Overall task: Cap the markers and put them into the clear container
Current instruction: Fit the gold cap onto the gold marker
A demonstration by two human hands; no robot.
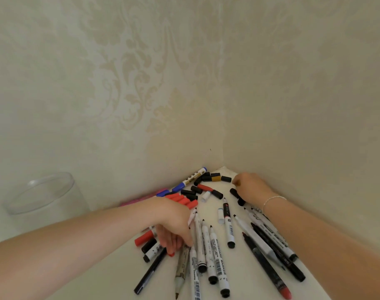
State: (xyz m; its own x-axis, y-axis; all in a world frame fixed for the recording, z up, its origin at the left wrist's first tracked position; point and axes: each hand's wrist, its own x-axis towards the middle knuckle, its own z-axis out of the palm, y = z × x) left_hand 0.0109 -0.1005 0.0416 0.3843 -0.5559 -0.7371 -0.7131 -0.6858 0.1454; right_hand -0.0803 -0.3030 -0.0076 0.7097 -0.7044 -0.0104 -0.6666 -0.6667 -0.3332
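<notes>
On table [111,267], uncapped white markers [217,256]

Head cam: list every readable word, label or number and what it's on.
"WHITEBOARD MARKER": on the white marker lying near the bottom centre.
Gold label on the blue-capped marker by the wall: print too blurred to read.
Barcodes and small print on the other white markers: too small to read.
</notes>
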